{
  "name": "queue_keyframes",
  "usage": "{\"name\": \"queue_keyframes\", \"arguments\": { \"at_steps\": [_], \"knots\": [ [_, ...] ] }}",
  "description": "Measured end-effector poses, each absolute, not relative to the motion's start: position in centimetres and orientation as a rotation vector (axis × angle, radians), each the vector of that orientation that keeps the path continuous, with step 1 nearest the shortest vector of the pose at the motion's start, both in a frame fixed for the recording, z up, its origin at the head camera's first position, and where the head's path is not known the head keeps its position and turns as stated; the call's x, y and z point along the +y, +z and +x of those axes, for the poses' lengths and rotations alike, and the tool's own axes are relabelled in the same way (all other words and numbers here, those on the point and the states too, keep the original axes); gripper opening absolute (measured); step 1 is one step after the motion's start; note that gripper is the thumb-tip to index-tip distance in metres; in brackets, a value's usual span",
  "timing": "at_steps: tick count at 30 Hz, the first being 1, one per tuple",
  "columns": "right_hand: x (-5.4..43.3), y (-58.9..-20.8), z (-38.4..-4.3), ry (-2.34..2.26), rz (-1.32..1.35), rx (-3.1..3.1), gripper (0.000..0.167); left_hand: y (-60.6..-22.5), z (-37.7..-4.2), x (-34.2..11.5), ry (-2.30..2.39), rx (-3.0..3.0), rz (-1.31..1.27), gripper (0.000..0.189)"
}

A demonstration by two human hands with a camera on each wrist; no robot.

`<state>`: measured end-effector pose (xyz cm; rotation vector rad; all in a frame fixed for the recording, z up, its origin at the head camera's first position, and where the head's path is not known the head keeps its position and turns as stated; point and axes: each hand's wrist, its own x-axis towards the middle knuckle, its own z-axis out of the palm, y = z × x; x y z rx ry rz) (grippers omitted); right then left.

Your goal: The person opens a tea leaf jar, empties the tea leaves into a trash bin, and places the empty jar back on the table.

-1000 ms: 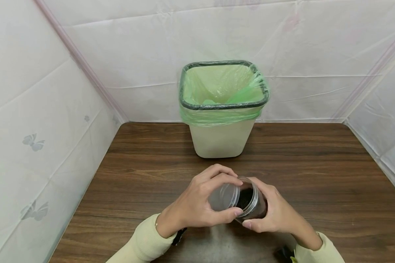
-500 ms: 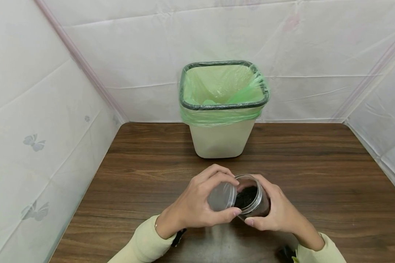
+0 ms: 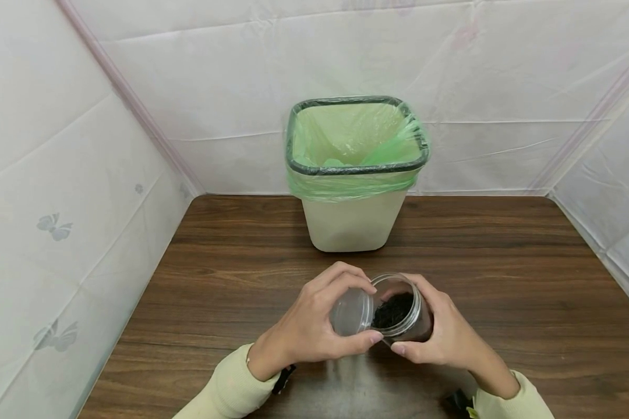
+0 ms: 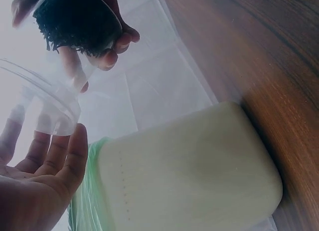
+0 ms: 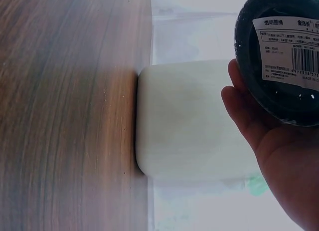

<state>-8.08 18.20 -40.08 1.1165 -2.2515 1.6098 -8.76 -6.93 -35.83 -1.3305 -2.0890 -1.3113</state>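
Observation:
My right hand (image 3: 445, 329) grips a clear plastic jar (image 3: 418, 326) round its side, tilted with its mouth toward the left hand. Dark, dry shreds like loose tea leaves (image 3: 393, 311) lie inside; in the left wrist view they fill the jar's lower part (image 4: 75, 21). Between thumb and fingertips, my left hand (image 3: 320, 317) holds a clear round lid (image 3: 350, 313) by its edge, close beside the jar's mouth. The right wrist view shows the jar's base with a printed barcode label (image 5: 289, 51), the right hand's fingers (image 5: 249, 116) curled against it.
A cream waste bin (image 3: 353, 224) lined with a green bag (image 3: 351, 186) stands on the brown wooden table (image 3: 230, 262), beyond both hands. White sheeting (image 3: 215, 87) encloses the table's back and sides. A small black object (image 3: 456, 401) shows by the right sleeve.
The right hand has shifted slightly right and away from me with the jar, whose mouth has come apart from the lid, showing more of the dark shreds. The left hand stays nearly still.

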Motion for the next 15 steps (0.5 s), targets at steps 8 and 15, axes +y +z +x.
{"name": "queue_keyframes", "arguments": {
  "at_steps": [8,15],
  "knots": [
    [18.43,-40.06,-8.12,1.611,1.078,-2.252,0.088,-36.10,-8.77,-7.03,-1.314,-2.103,-1.315,0.045],
    [18.53,-39.91,-8.21,1.619,1.082,-2.237,0.088,-36.33,-8.80,-7.14,-1.310,-2.130,-1.294,0.046]
  ]
}}
